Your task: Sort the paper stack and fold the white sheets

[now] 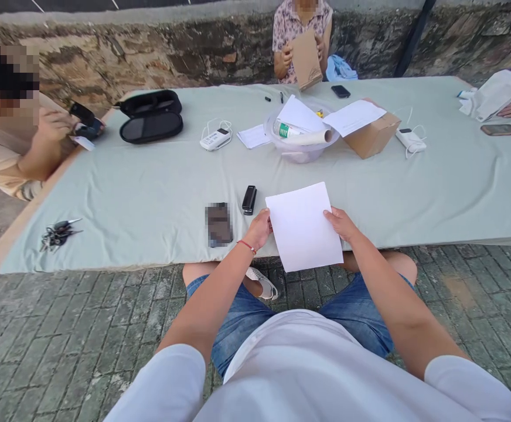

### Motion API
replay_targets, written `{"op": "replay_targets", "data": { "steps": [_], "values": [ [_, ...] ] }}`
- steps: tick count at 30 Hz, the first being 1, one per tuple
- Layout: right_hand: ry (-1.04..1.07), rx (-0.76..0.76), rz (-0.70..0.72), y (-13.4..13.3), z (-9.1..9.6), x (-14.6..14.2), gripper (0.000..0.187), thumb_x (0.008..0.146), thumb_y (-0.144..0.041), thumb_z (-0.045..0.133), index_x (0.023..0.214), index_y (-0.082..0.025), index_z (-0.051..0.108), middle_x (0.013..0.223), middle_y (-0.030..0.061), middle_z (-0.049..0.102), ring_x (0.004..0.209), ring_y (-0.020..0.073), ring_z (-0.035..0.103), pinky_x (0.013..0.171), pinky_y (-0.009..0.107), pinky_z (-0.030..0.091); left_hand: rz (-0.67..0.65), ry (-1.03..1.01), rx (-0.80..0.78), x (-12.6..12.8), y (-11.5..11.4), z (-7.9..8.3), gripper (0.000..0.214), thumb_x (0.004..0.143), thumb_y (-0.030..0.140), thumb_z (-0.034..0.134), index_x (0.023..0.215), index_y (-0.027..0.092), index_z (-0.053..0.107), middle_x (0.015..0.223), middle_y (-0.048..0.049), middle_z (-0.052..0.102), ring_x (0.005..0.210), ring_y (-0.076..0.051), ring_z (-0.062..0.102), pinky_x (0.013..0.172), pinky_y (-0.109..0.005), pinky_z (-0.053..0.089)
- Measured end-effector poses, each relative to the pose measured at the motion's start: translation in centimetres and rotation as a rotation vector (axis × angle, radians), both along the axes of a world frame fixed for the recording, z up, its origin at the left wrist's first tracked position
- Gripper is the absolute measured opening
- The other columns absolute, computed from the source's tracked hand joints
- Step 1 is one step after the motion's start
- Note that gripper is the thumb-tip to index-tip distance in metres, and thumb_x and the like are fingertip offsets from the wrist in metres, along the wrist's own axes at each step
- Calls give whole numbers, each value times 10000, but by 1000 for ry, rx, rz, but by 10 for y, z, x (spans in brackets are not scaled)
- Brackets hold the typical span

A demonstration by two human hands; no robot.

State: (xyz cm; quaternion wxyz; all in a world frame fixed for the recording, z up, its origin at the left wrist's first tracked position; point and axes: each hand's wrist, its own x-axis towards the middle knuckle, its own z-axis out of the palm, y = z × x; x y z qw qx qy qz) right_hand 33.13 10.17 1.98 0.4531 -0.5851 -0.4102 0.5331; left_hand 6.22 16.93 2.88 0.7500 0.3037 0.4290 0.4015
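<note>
I hold a blank white sheet of paper (303, 225) over the near edge of the table (150, 193), which is covered in a pale grey-green cloth. My left hand (259, 227) pinches the sheet's left edge, a red string round the wrist. My right hand (341, 223) grips the right edge with the thumb on top. Both hands are closed on the paper. A black stapler (249, 199) lies just left of the sheet, and a dark phone (219, 224) lies further left.
A clear bowl (300, 146) with rolled paper and a bottle, a cardboard box (373, 135), two white power banks (215, 138) (410, 140), a black case (151, 117) and keys (57, 233) lie on the table. People sit at the left, far side and right.
</note>
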Motion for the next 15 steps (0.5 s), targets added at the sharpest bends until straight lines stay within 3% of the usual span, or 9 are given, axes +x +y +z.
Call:
{"op": "replay_targets", "data": {
  "steps": [5, 9, 15],
  "values": [
    [-18, 19, 10, -12, -6, -4, 456, 820, -566, 582, 1109, -222, 659, 1025, 45, 722, 871, 219, 671, 780, 395, 543, 9, -139, 15, 13, 17, -9, 343, 772, 439, 716, 956, 182, 583, 1042, -82, 697, 1054, -232, 634, 1004, -412, 444],
    [-18, 20, 26, -14, -4, -6, 482, 820, -571, 582, 1141, -219, 651, 1048, 47, 718, 894, 224, 666, 802, 402, 537, 45, -143, 19, 11, 11, -16, 394, 744, 421, 750, 1007, 179, 584, 1033, -87, 705, 1072, -237, 636, 1030, -430, 437],
    [-17, 5, 81, -14, 0, -8, 476, 837, -568, 571, 1162, -229, 646, 1033, 49, 717, 882, 227, 666, 792, 404, 537, -34, -172, -25, 7, 3, -17, 459, 720, 410, 776, 1062, 149, 616, 1025, -127, 720, 1083, -281, 644, 1027, -475, 450]
  ]
}}
